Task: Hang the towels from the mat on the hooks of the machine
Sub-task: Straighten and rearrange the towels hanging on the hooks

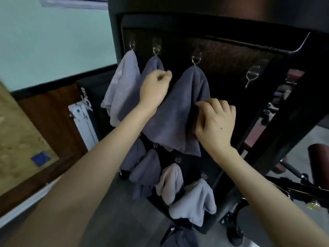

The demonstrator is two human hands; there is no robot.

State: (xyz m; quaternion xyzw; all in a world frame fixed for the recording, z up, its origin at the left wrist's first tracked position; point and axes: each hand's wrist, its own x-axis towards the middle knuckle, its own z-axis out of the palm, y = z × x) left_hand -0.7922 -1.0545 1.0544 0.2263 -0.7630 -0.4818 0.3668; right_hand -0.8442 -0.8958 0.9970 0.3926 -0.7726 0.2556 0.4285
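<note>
The right grip [215,122] has its fingers curled against the right edge of the dark grey terry towel [178,107]; whether it pinches the cloth I cannot tell. The left grip [154,86], at ten o'clock from it, is curled together on nothing. The towel hangs at twelve o'clock from the third silver wire hook [196,58] on the black machine panel [222,56]. Best check the cloth sits deep in the hook before letting go; the bare hook [252,75] at two o'clock looks next
</note>
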